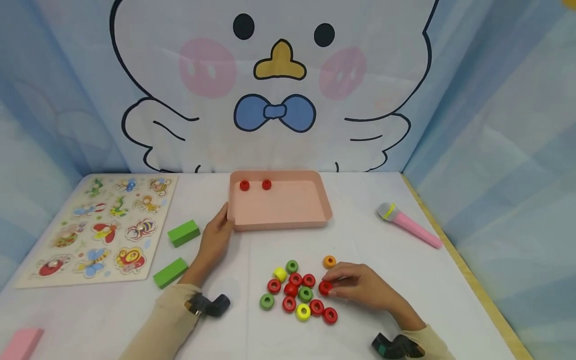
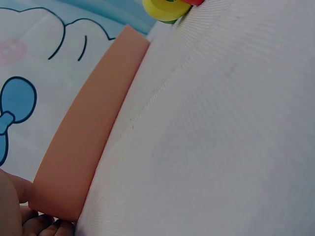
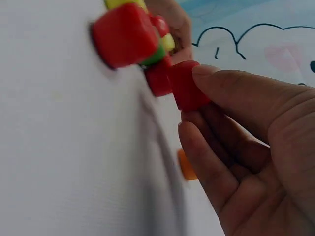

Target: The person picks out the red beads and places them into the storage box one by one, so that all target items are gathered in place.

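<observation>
In the head view, here's the right hand with thumb and fingers pinching a red bead, a squat, glossy ring, at the right edge of a loose cluster of red, green and yellow beads on white cloth. An orange bead lies just beyond it. Farther back, the left hand grips the near left corner of a shallow pink tray, round-cornered and smooth, with two red beads near its far wall. Over to the left wrist: the tray's wall is plain and matt, thumb and curled fingers at its end, and the cloth shows fine ribbing and a thin line. Now the right wrist, and there's the pinched bead close up: deep, even red, round-edged, thumb against it; its hole seems turned away, though shadow makes that hard to judge.
</observation>
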`<state>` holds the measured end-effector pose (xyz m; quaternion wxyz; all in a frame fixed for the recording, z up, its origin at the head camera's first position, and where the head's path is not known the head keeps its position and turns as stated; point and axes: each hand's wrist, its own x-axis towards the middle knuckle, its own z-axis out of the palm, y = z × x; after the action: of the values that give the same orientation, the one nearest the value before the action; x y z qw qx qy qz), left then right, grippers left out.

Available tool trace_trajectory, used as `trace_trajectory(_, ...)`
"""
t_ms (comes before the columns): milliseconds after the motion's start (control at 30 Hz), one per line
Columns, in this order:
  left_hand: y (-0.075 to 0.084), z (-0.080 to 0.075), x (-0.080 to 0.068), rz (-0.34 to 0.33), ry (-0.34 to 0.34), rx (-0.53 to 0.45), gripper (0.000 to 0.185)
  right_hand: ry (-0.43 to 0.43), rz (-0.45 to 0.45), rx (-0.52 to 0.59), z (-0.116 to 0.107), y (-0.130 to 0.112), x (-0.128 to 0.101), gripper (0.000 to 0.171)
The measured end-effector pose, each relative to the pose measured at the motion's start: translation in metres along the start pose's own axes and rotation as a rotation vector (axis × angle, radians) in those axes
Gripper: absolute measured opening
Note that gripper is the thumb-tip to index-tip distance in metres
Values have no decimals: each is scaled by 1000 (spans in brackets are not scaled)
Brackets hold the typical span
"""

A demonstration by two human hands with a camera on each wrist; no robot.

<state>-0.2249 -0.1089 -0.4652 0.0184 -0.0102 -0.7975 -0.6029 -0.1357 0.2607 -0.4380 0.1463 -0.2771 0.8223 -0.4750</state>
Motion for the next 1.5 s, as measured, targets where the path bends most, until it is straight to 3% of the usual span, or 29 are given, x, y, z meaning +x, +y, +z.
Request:
trace_trajectory(100, 0, -2, 1, 4, 11, 5, 55, -20, 33, -10, -22, -9, 17, 29)
trace_trajectory(200, 0, -5, 1, 5, 24, 7, 55, -13, 21, -43, -46, -17, 48, 30)
trace_trajectory(400, 0, -3, 1, -30, 4, 17, 56, 122, 121, -133, -80, -23, 126, 31)
trace_trajectory(533, 0, 3, 0, -43, 5, 10, 56, 185, 209, -144, -86, -18, 176, 33)
trace_trajectory(800, 1, 8, 0, -56, 17, 11, 56, 226, 217, -137, -82, 9, 248, 29)
trace_trajectory(967, 1, 5, 0, -48, 22, 10, 56, 234, 288, -98, -74, 22, 266, 28)
trace_trajectory(1100, 1, 5, -2, -22, 16, 15, 56, 264, 334, -131, -67, 34, 266, 23)
trace_trajectory(1267, 1, 5, -2, -4, 20, 23, 56, 284, 331, -242, -63, 37, 265, 21)
trace_trajectory(1500, -3, 5, -1, 33, 45, 16, 55, 276, 309, -293, -61, 37, 264, 24)
